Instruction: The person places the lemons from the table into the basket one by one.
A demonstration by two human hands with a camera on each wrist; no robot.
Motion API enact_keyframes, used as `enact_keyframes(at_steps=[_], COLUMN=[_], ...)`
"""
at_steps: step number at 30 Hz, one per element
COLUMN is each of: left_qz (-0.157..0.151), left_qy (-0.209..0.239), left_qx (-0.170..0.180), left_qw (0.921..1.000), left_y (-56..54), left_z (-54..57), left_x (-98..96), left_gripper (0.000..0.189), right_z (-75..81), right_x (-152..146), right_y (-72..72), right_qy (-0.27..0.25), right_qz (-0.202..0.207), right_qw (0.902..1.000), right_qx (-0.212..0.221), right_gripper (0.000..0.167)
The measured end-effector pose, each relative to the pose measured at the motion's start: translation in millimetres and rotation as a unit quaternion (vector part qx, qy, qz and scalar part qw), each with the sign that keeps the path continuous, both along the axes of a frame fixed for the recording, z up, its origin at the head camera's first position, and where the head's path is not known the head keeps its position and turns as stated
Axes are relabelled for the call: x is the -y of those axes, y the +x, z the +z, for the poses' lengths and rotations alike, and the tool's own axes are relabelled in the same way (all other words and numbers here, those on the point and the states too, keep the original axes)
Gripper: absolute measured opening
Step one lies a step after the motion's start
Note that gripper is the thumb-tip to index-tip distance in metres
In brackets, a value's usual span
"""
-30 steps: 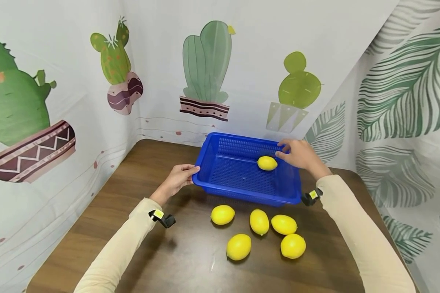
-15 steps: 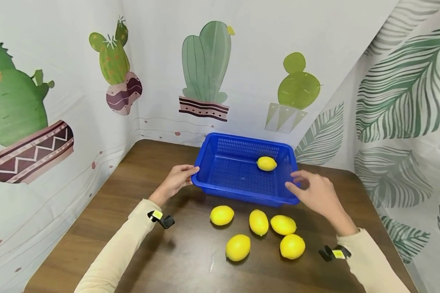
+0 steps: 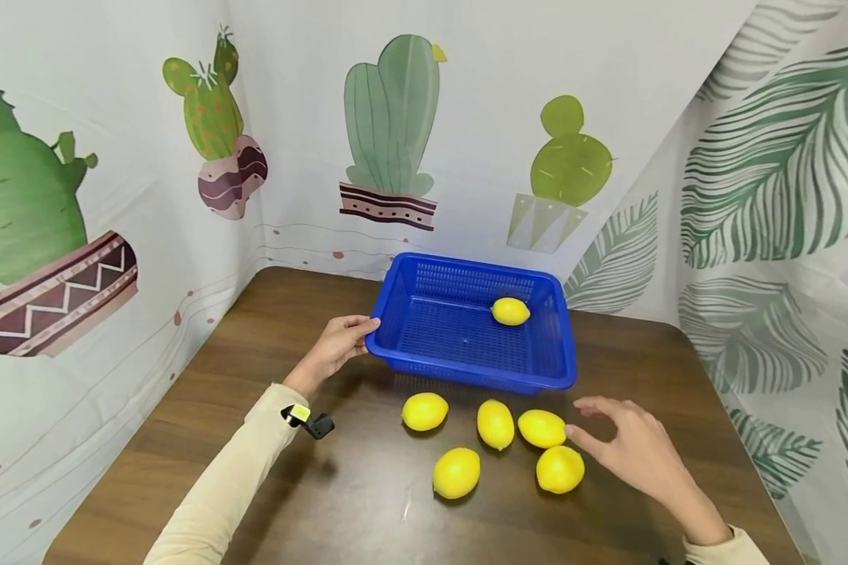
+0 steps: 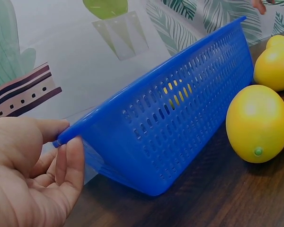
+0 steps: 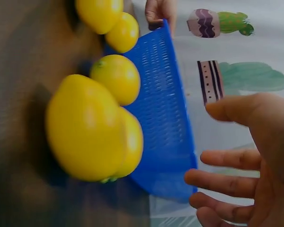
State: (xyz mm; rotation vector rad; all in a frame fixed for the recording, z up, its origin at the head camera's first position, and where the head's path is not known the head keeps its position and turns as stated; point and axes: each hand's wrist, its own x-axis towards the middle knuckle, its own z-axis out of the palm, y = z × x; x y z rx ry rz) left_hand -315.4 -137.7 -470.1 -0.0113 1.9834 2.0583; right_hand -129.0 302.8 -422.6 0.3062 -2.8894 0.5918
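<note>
My left hand (image 3: 330,351) pinches the left end of a blue plastic basket (image 3: 473,375) by its rim. In the left wrist view, the thumb lies over the rim (image 4: 146,84) and the fingers curl below it. One yellow lemon (image 3: 511,311) lies inside the basket, toward its back right. Nothing is in my right hand (image 3: 632,447), whose thumb and fingers are spread apart just right of two neighbouring lemons, a farther one (image 3: 542,429) and a nearer one (image 3: 560,469). From the right wrist, a large lemon (image 5: 83,127) appears beside those spread fingers.
More lemons lie in front of the basket: one at left (image 3: 425,412), one in the middle (image 3: 495,424) and one closer to me (image 3: 456,473). All rest on a brown wooden table (image 3: 205,416). A white cloth (image 3: 480,141) printed with cacti and leaves hangs behind.
My right hand has moved from over the basket's right end, back toward me, to beside the lemons on the table. My left hand has stayed on the rim.
</note>
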Motion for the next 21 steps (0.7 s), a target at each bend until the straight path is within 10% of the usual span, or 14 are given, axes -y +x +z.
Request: enact_keyframes(at_steps=[21], left_qz=[0.005], left_qy=[-0.007], left_qx=[0.004], left_qw=[1.0], left_y=[0.2], left_z=[-0.3], left_x=[1.1], left_gripper=[0.041], right_z=[-43.5], right_x=[0], right_y=[29.7], right_qy=[0.025], right_qz=[0.07], right_qw=[0.9911], right_qx=[0.11], right_gripper=[0.067])
